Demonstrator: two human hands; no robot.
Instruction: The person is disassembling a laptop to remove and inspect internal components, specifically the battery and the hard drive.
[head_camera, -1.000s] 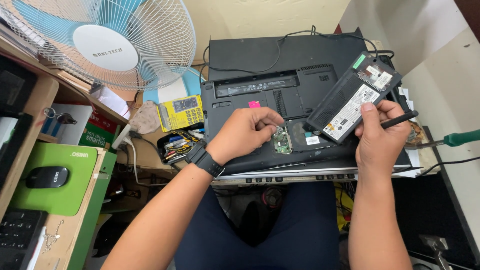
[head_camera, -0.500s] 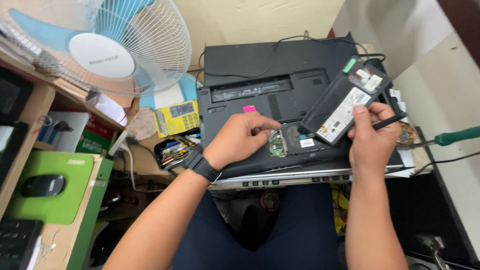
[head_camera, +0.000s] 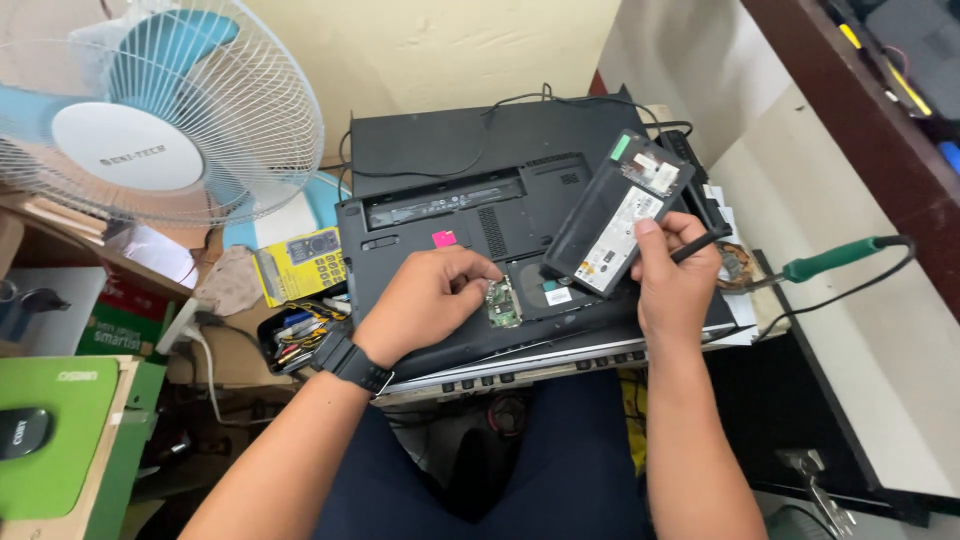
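**Battery pack tilted over the open laptop bay**

Upturned black laptop (head_camera: 520, 215) resting across the lap, underside showing, its near edge toward the body. Right hand (head_camera: 672, 290) at the laptop's right side, fingers (head_camera: 648, 232) closed around the lower end of a long black battery pack (head_camera: 618, 212), with a dark slim tool (head_camera: 700, 243), seemingly a pen or driver, pinched in the same grip and pointing right. Pack's long axis slanted from near-left to far-right, lower end almost touching the laptop, upper end with its green tab raised toward the far right corner. Left hand (head_camera: 428, 295) lying on the laptop's near middle, fingers curled with tips pressed beside a small green circuit board (head_camera: 503, 302) in the open compartment; whether pinching anything, cannot tell. Board just left of the pack's lower end, between the two hands, nearer the left. Black wristwatch (head_camera: 352, 362) on the left wrist. Green-handled soldering iron (head_camera: 832, 258) well apart at right; white fan (head_camera: 150, 115) at far left.
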